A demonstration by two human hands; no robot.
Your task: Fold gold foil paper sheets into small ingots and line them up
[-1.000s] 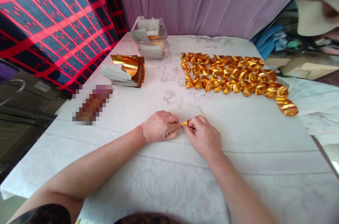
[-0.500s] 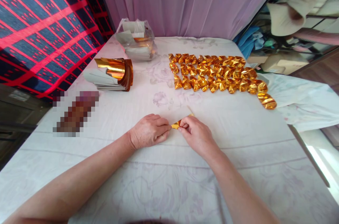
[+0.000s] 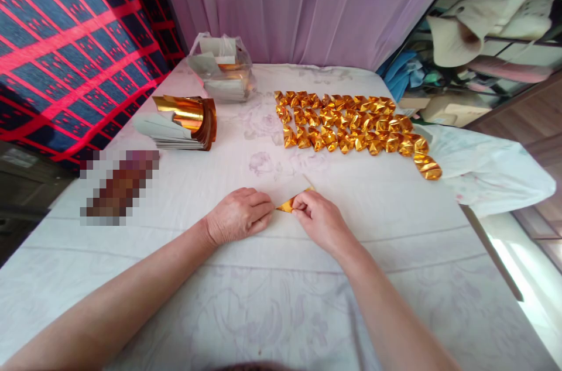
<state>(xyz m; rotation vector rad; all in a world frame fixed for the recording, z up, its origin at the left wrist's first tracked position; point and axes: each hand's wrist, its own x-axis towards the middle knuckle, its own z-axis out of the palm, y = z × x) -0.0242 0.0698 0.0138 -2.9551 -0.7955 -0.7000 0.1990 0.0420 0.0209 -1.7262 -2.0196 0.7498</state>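
Between my hands lies a sheet of gold foil paper [image 3: 286, 205], its pale back up and a corner turned over so that gold shows. My left hand [image 3: 240, 214], fingers together, pinches the sheet's left end low on the table. My right hand [image 3: 319, 219] grips the turned-over gold edge between thumb and forefinger. The fingertips hide part of the paper. Beyond them stand rows of folded gold paper ingots [image 3: 342, 125]. A stack of gold foil sheets [image 3: 184, 125], bent over with pale backs showing, sits at the left.
A clear plastic bag [image 3: 222, 69] with more sheets is at the back left. A blurred-out patch [image 3: 120, 186] lies on the left of the cloth-covered table [image 3: 246, 295]. White cloth [image 3: 487, 166] hangs off the right edge, near cluttered shelves. A purple curtain [image 3: 281, 8] closes the back.
The view has shifted slightly, so the scene sits a little further left. More of the sheet's pale back shows between my hands, and both hands still hold it.
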